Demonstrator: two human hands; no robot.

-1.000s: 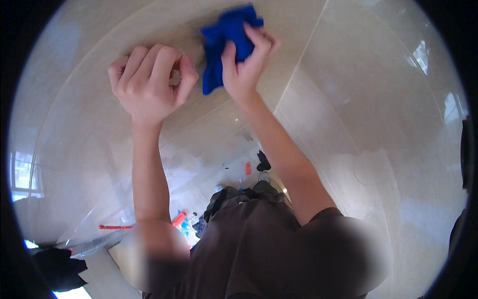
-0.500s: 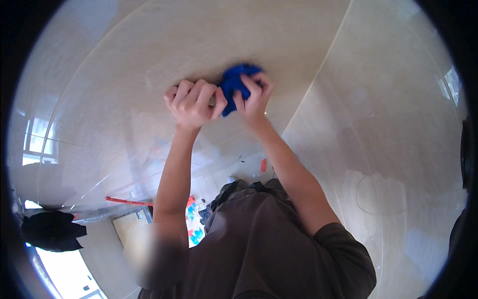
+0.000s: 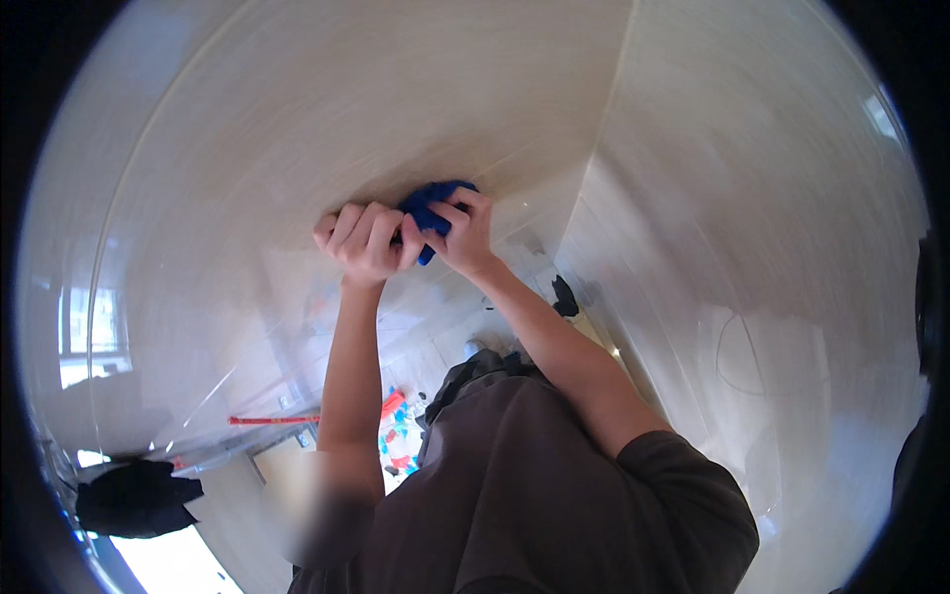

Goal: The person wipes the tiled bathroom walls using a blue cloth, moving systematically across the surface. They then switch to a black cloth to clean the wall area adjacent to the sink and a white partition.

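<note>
Against the glossy beige tiled wall [image 3: 327,109], a crumpled blue cloth [image 3: 427,203] is pressed by my right hand [image 3: 465,231], whose fingers are bent and closed on it. Right beside it, my left hand [image 3: 368,240] is curled up with its knuckles toward me, close to the wall surface. Its thumb meets the left edge of the cloth, and a bit of dark blue shows between thumb and finger. Whatever the left fingers close around is hidden behind them.
A second tiled wall [image 3: 712,257] meets the first in a corner to the right. Below on the left are a red bar [image 3: 272,420], colourful scraps [image 3: 399,436] on the floor and a hanging black item [image 3: 139,498]. Another dark object [image 3: 564,296] lies low near the corner.
Both hands and the cloth have moved down and slightly left in the picture. The view has shifted too, with the wall corner now farther left and the dark object near it visible.
</note>
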